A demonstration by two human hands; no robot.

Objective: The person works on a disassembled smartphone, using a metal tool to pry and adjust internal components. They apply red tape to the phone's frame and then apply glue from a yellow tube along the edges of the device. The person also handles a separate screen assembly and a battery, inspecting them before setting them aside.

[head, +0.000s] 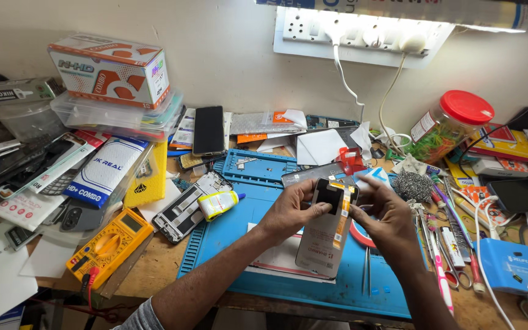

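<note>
- Head view: left hand (289,211) and right hand (381,211) both pinch a phone screen panel (328,229) above the blue mat (227,244).
- Yellow meter (110,244) lies at nine o'clock.

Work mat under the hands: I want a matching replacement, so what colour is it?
Blue; the rubbery work mat shows best in the head view.
</note>
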